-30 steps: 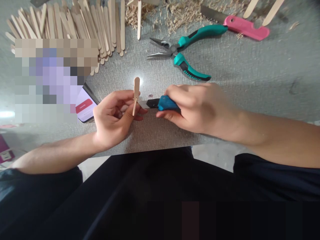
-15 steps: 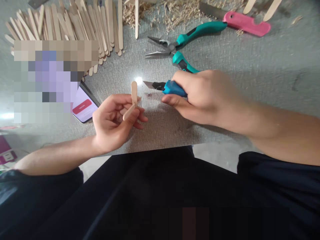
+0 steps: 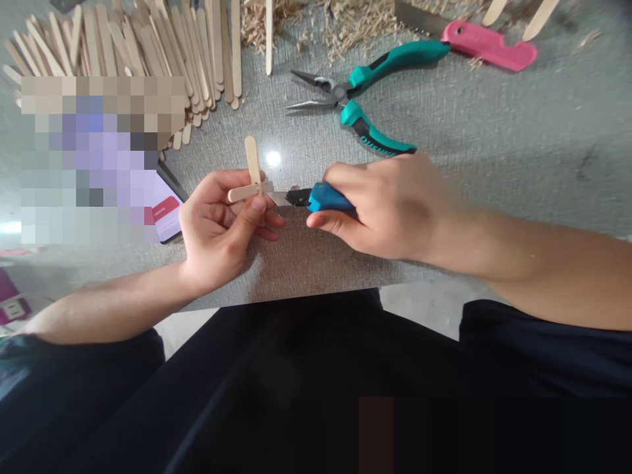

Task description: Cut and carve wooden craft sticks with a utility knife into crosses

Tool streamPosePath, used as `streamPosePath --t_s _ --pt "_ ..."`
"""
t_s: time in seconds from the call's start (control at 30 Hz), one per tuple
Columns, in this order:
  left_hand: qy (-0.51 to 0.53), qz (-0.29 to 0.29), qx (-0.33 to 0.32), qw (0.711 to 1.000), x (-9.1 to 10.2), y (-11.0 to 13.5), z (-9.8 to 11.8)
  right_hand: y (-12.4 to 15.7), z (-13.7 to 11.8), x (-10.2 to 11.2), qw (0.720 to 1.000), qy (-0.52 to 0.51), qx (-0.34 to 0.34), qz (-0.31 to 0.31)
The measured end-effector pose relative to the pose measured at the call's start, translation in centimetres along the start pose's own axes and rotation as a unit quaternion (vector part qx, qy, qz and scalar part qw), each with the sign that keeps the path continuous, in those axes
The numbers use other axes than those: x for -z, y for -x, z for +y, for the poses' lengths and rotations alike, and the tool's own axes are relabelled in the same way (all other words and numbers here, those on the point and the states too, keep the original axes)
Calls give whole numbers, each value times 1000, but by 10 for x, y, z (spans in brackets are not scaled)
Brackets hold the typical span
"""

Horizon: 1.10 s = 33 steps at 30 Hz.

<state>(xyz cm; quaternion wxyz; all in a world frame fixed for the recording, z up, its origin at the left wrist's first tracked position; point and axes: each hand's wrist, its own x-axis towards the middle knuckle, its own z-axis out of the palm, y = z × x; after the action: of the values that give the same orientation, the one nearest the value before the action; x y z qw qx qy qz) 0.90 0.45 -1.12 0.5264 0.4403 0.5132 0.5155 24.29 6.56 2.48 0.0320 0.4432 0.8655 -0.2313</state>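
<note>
Between the thumb and fingers of my left hand (image 3: pixel 227 227) are crossed wooden craft sticks (image 3: pixel 252 158), one pointing up and away, the other lying sideways. My right hand (image 3: pixel 380 204) is wrapped round the blue handle of a utility knife (image 3: pixel 328 197). Its blade points left, and the tip is at the sticks close to my left thumb; whether it cuts into the wood I cannot tell. Just beyond my right hand lie long-nose pliers (image 3: pixel 340 94) with teal handles, their jaws spread.
A heap of craft sticks (image 3: pixel 148 46) covers the far left. In front of it lies a phone (image 3: pixel 170 214), partly blurred out. Wood shavings (image 3: pixel 345 23) and a pink-handled folding saw (image 3: pixel 488 45) are at the back. The table edge (image 3: pixel 296 297) runs close to my lap.
My right hand has brought the knife left and nearer to me, up to the sticks. My left hand has turned the sticks, so the lower one now lies sideways.
</note>
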Motion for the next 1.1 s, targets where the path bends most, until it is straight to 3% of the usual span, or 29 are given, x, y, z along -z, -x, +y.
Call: streamPosePath --t_s 0.73,0.9,1.1 --pt "2 -32 -13 999 -1 -2 6 -1 -1 -1 1000 25 8 -1" --pt "-12 -16 -16 1000 -2 -1 6 -1 -1 0 1000 20 9 -5" --pt "-24 -11 -28 999 -3 0 6 1 2 -6 999 28 14 30"
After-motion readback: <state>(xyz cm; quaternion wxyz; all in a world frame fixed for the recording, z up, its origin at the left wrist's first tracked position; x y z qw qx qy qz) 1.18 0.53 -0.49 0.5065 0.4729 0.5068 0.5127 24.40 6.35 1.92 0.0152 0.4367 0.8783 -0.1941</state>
